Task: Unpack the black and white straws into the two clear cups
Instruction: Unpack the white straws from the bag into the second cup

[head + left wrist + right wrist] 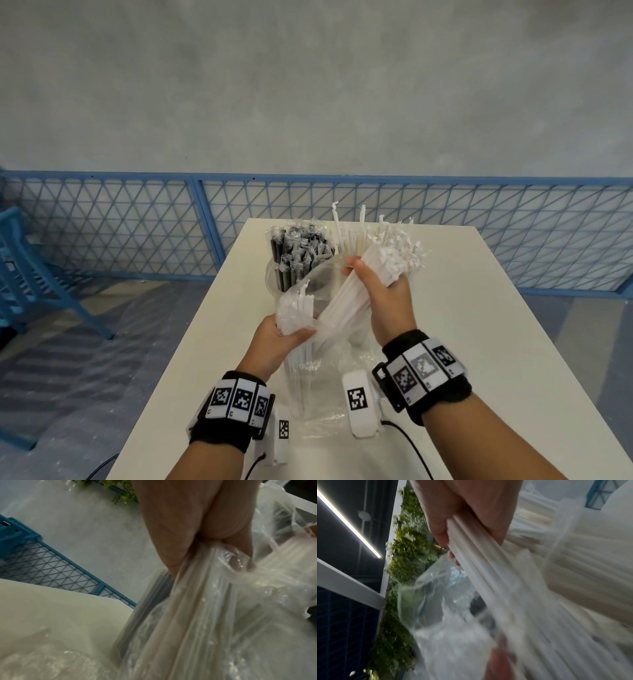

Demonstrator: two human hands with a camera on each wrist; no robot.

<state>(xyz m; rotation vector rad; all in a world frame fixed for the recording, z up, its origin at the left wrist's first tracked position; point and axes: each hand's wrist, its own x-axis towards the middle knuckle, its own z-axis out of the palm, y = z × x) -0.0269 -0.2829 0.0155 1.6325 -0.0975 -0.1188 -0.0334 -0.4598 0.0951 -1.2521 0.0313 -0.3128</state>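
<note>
Above the table point(479, 342), my right hand point(380, 294) grips a bunch of white straws point(346, 301), fingers curled tight. My left hand point(274, 337) pinches their clear bag point(294, 315). Next, I think, straws go in the far cup point(339, 263).

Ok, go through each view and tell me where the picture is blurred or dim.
Head view: sharp and evenly lit, though the wide lens bows the blue fence. Left wrist view: dim, the plastic bag soft and smeared below the left hand. Right wrist view: streaked with motion blur along the white straws under the right hand.
</note>
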